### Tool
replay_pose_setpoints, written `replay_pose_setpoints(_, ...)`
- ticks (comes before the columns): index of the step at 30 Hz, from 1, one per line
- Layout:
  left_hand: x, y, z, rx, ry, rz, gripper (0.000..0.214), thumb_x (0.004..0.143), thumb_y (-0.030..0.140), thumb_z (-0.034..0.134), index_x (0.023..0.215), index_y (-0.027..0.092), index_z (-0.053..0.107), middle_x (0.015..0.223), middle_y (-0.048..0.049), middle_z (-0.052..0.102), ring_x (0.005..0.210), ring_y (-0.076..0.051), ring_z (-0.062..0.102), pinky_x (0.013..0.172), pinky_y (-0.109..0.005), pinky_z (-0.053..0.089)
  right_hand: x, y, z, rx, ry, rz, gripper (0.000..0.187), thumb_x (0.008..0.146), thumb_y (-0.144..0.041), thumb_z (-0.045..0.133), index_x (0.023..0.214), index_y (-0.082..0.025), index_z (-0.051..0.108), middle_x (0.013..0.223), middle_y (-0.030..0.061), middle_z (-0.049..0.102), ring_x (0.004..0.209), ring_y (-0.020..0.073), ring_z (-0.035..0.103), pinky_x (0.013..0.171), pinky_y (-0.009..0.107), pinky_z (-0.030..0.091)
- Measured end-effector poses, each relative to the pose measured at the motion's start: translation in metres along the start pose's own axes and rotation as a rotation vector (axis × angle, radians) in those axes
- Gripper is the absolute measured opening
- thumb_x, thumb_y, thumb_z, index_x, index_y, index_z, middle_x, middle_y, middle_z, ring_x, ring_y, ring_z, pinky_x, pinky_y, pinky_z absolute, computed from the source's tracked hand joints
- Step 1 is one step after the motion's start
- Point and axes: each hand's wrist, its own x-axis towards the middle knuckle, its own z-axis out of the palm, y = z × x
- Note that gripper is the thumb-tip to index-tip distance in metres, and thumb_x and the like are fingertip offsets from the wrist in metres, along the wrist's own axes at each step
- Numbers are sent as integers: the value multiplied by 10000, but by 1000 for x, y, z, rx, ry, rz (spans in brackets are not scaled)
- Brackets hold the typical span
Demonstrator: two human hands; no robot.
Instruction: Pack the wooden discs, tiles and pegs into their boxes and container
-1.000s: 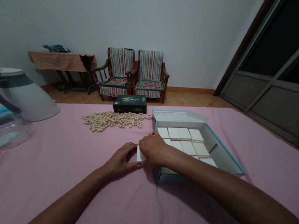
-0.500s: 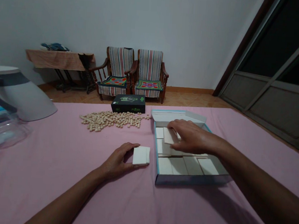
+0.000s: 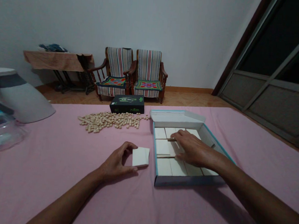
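Observation:
My left hand (image 3: 116,162) rests on the cloth at the left of the box, its fingers and thumb curved loosely around a small stack of white square tiles (image 3: 140,156). The tiles in that stack lie slightly out of line. Inside a shallow open box (image 3: 189,182), my right hand (image 3: 194,148) spans a white square tile (image 3: 174,148) in the middle row, fingertips at its far edge and thumb at its near edge. Rows of similar white tiles (image 3: 164,167) lie flat in the box. Part of the middle row is hidden under my right hand.
Small wooden pieces (image 3: 110,120) lie in a heap before a black box (image 3: 127,104). A grey-white kettle (image 3: 35,100) and a clear plastic container (image 3: 4,134) occupy the left side. Pink cloth (image 3: 70,174) covers the table. Two chairs (image 3: 148,71) stand beyond.
The tile in my right hand has gone from tilted up to lying flat in the middle row, and that hand has lowered. My left thumb has drawn back along the small stack.

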Motion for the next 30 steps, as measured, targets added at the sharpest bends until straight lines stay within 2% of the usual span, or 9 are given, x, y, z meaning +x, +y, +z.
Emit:
replay_pose_setpoints(3, 0, 3, 3, -39, 26, 30, 515, 676, 382, 704, 1077, 191, 445, 883, -22, 543, 768, -157, 510, 647, -262, 412, -3, 7, 3, 98, 133, 7, 403, 739, -261, 635, 1121, -159, 554, 1106, 126, 576, 1038, 261, 529, 857, 385, 437)
replay_pose_setpoints(6, 1, 7, 1, -40, 60, 16, 483, 672, 376, 704, 1044, 194, 455, 851, -12, 532, 746, -155, 506, 628, -262, 415, -9, 20, -3, 189, 264, 43, 301, 793, -295, 568, 1064, -164, 589, 1030, 102, 626, 946, 227, 585, 811, 359, 463)
replay_pose_setpoints(10, 7, 14, -11, 9, 199, 93, 410, 691, 319, 703, 1005, 196, 470, 955, -38, 531, 856, -176, 514, 743, -301, 434, -20, 41, -13, 314, 442, 184, 223, 795, -316, 543, 945, -185, 643, 902, 59, 677, 808, 194, 628, 721, 324, 490)
replay_pose_setpoints(12, 13, 24, -14, -16, 244, 139, 380, 725, 308, 682, 1018, 191, 471, 984, -52, 532, 895, -182, 520, 773, -311, 436, -26, 53, -14, 365, 519, 242, 213, 792, -332, 536, 900, -197, 661, 852, 42, 691, 754, 184, 635, 689, 313, 493)
replay_pose_setpoints(14, 20, 41, -13, -1, 228, 175, 362, 738, 311, 675, 1019, 188, 482, 988, -57, 540, 908, -186, 524, 774, -312, 437, -30, 66, -13, 412, 592, 289, 218, 782, -346, 544, 882, -200, 672, 829, 37, 699, 733, 181, 640, 689, 312, 495)
replay_pose_setpoints(17, 36, 73, 2, 149, 180, 240, 424, 717, 338, 696, 1064, 209, 488, 1056, -63, 540, 964, -205, 507, 802, -337, 428, -33, 83, -6, 509, 667, 358, 226, 759, -361, 575, 873, -199, 683, 820, 39, 706, 740, 186, 649, 705, 311, 497)
replay_pose_setpoints(21, 65, 103, 35, 422, 93, 307, 503, 630, 436, 749, 1004, 193, 516, 1075, -86, 525, 1031, -258, 460, 871, -407, 391, -36, 96, 4, 631, 692, 424, 246, 733, -379, 606, 862, -187, 690, 818, 52, 710, 743, 193, 653, 680, 297, 499)
replay_pose_setpoints(25, 88, 109, 60, 657, 38, 287, 570, 611, 557, 719, 995, 179, 534, 1043, -95, 528, 992, -282, 461, 831, -420, 373, -38, 99, 10, 695, 662, 431, 284, 720, -406, 606, 858, -173, 692, 809, 64, 710, 738, 201, 651, 649, 294, 499)
replay_pose_setpoints(30, 94, 109, 65, 869, 0, 273, 533, 604, 572, 710, 909, 157, 570, 982, -101, 550, 950, -301, 470, 815, -443, 350, -35, 99, 13, 692, 731, 489, 256, 712, -387, 605, 814, -168, 690, 810, 70, 711, 744, 204, 654, 682, 307, 505)
